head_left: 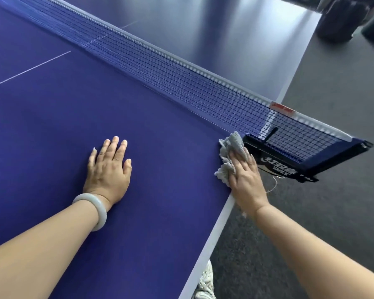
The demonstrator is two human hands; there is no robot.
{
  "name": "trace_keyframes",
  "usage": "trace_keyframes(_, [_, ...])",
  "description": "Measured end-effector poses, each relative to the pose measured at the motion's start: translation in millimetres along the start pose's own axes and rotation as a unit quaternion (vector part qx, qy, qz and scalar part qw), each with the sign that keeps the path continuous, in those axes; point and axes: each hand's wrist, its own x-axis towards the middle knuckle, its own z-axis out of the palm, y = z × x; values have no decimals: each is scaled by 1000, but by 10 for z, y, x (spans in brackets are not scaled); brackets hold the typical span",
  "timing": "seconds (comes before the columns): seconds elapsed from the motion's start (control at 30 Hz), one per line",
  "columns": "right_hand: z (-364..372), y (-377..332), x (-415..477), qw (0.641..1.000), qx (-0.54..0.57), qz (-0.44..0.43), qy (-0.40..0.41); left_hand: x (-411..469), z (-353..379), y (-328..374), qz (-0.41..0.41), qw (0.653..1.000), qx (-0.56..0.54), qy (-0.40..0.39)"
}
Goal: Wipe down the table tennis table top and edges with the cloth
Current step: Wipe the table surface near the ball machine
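The blue table tennis table [52, 130] fills the left and middle of the view, with a white side edge [218, 229] running down its right side. A crumpled grey cloth [230, 152] lies over that edge, close to the net clamp. My right hand [244, 178] presses the cloth against the edge, fingers fairly straight and pointing toward the net. Palm down and flat on the table top rests my left hand [108, 169], fingers spread, holding nothing. A pale bangle sits on the left wrist.
The blue net [181, 83] crosses the table diagonally, and its black clamp [289, 162] juts out past the edge just beyond the cloth. Grey carpet [333, 212] lies to the right. A white shoe [205, 281] shows below the edge. Dark objects [341, 18] stand at the top right.
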Motion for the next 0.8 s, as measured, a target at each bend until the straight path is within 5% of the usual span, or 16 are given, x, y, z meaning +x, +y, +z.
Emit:
trace_keyframes(0.1, [121,-400,-191,999,35,35,15,-7,0,9,0,1000,0,-1])
trace_keyframes(0.33, [-27,-416,-343,944,29,-301,-133,-19,-38,11,5,1000,3,-12])
trace_keyframes(0.5, [39,-493,-60,999,-4,-7,-49,-30,-61,-10,20,998,-51,26])
trace_keyframes(0.57, [157,-849,-219,999,4,7,-39,-87,-61,2,26,996,-68,52])
trace_keyframes(0.8, [411,-1602,-1370,954,49,-288,-66,-221,-115,69,3,992,-120,38])
